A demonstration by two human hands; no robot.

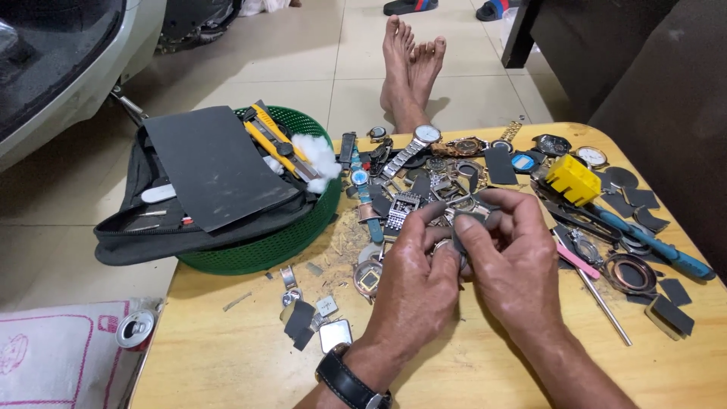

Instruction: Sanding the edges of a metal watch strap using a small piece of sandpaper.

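Closest to the camera is the left hand [413,284], black wristwatch [350,382] on its wrist, and right beside it the right hand [515,261]. Both are up over the middle of the wooden worktop [227,363], fingertips meeting. Each grip is closed on the same small part [447,246]: a round metal watch piece with a scrap of dark grey sheet against it (can't make out more, the fingers cover most of it).

Everything else I'll place off the green basket [265,246] at the worktop's far left edge. A black pouch [136,235] sits in it with a dark sheet [212,163] on top, plus a yellow utility knife [273,140] and some white cotton [318,155]. Just right of the basket there's a messy pile of watches and straps [409,170]. Well to the right of that, a yellow plastic block [572,179], blue-handled pliers [651,242] and a pink-handled tool [579,261]. Below the basket, nearer me, a few small dark squares and a little mirror-like piece [335,333]. Beyond the basket, bare feet [409,64] on the tiled floor.
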